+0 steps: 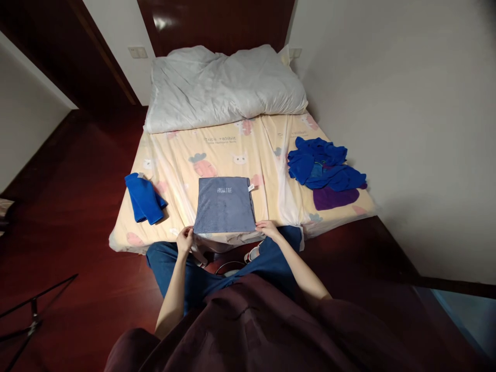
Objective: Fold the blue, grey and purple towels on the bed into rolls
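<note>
A grey-blue towel [225, 206] lies flat on the bed in front of me, with white lettering near its far edge and a small white tag at its right side. My left hand [185, 239] pinches the near left corner. At the near right corner, the fingers of my right hand [268, 228] are closed on the towel's edge. A folded blue towel [144, 199] rests to the left. On the right is a crumpled heap of blue cloths [323, 163], partly covering a purple cloth [336, 198].
The bed has a cream patterned sheet [170, 155] under a clear wrinkled cover. A bulky white bundle [225, 88] sits against the dark headboard [217, 23]. A thin black stand [34, 310] stands on the red-brown floor at lower left. A wall [406, 129] rises at right.
</note>
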{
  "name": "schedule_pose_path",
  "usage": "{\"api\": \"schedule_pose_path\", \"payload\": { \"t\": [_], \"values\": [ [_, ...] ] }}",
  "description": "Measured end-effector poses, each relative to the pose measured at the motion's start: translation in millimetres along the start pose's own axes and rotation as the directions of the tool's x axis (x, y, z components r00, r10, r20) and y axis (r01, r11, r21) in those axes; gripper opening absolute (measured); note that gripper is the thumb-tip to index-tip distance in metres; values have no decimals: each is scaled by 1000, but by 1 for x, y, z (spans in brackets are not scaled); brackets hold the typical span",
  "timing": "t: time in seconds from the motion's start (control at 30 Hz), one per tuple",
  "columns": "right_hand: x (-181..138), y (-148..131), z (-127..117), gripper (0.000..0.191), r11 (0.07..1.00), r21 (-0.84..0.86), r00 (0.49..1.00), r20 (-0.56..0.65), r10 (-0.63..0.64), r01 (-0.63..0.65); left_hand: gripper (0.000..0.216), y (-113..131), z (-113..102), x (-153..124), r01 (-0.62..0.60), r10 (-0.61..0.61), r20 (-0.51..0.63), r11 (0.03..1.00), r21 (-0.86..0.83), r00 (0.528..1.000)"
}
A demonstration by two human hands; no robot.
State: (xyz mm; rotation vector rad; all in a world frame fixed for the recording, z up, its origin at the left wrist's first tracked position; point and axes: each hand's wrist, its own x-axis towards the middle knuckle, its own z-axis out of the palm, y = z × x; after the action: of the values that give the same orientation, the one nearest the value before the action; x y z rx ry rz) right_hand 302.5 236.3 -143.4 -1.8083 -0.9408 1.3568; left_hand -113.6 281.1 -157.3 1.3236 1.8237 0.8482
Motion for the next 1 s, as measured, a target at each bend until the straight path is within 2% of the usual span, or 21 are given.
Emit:
{"api": "schedule_pose_path", "payload": {
  "t": [0.17,0.27,0.3,0.37,0.47,0.53,0.63,0.77,0.87,1.0],
  "values": [
    [-5,-6,19,28,1000,-23,985,173,2,2,32,-4,-18,5,38,-29,-95,995,98,995],
    [0,-12,25,27,1000,-28,979,203,-3,9,34,2,-20,-2,-37,81,-193,974,222,978],
    [5,-15,24,24,1000,-27,982,190,-7,12,34,6,-17,-8,-86,138,-193,963,255,972],
    [20,-26,18,19,999,-19,992,126,-28,31,34,18,-3,-26,-188,220,-100,947,262,970],
    [52,-48,3,13,996,-4,996,-6,-85,85,32,41,34,-63,-291,260,179,940,175,949],
    [77,-65,-7,13,993,-9,990,-72,-120,120,30,60,65,-87,-340,283,337,932,124,898],
    [116,-92,-13,15,985,-44,975,-142,-173,168,28,91,108,-109,-384,293,485,918,97,824],
    [166,-123,-6,16,967,-121,948,-204,-245,224,24,125,145,-109,-445,271,591,879,169,760],
    [194,-134,7,19,956,-177,940,-208,-269,234,19,136,159,-96,-474,237,599,837,274,765],
    [215,-129,23,23,945,-241,944,-192,-268,220,17,134,171,-83,-469,168,598,792,391,784]
  ]
}}
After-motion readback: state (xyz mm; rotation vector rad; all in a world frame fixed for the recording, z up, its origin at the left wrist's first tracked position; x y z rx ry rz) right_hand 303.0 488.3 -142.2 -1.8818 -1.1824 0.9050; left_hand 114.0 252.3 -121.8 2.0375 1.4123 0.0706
